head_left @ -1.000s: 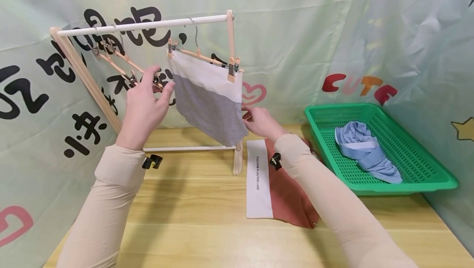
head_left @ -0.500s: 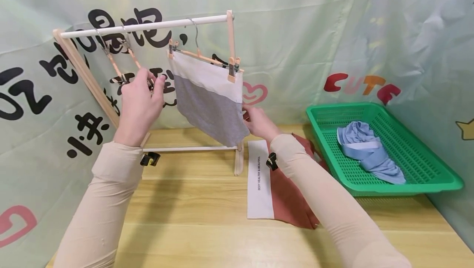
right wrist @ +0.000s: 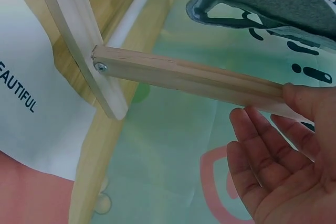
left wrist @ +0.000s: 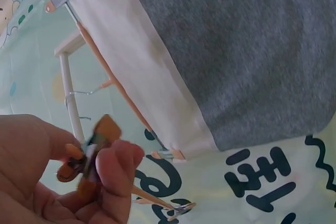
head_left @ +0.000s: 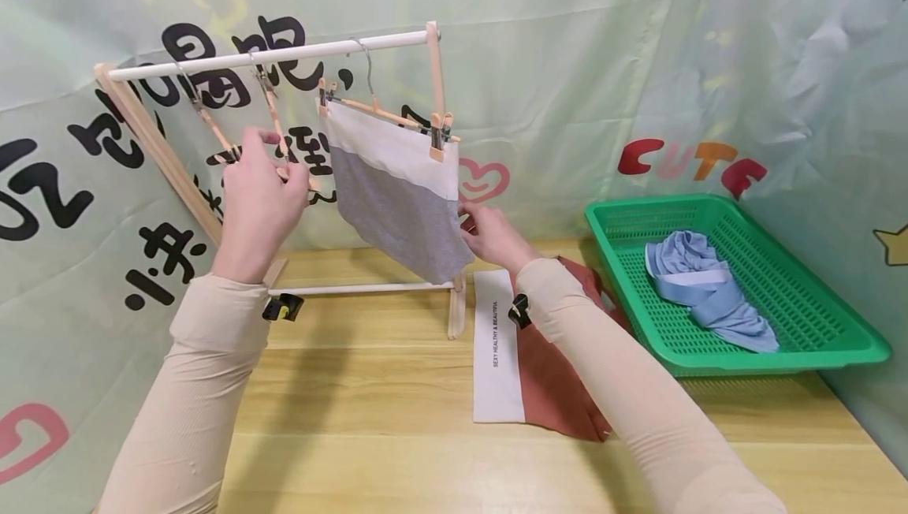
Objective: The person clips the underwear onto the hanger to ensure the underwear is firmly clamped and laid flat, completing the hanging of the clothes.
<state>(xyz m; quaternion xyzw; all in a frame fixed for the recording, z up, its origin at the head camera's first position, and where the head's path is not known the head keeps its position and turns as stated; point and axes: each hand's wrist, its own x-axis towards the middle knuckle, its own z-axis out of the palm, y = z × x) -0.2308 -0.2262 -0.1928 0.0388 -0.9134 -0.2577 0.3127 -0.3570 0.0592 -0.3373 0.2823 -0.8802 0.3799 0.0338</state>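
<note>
From my remote station, I had my left hand (head_left: 261,210) pinching a clip (left wrist: 94,150) on a bare hanger (head_left: 274,109). Within a second it had slid along the rack (head_left: 305,52), away from its neighbour (head_left: 216,132), towards the grey-and-white garment (head_left: 397,202) hanging there. My right fingers (right wrist: 262,150) gripped the rack's post (right wrist: 184,74), apparently steadying it.

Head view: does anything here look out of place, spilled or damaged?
Nothing looks spilled or damaged. The gray and white garment hangs from the rack by two clips. Only the blue garment stands out: it lies bunched in the green basket, while the red garment is spread on the table.
</note>
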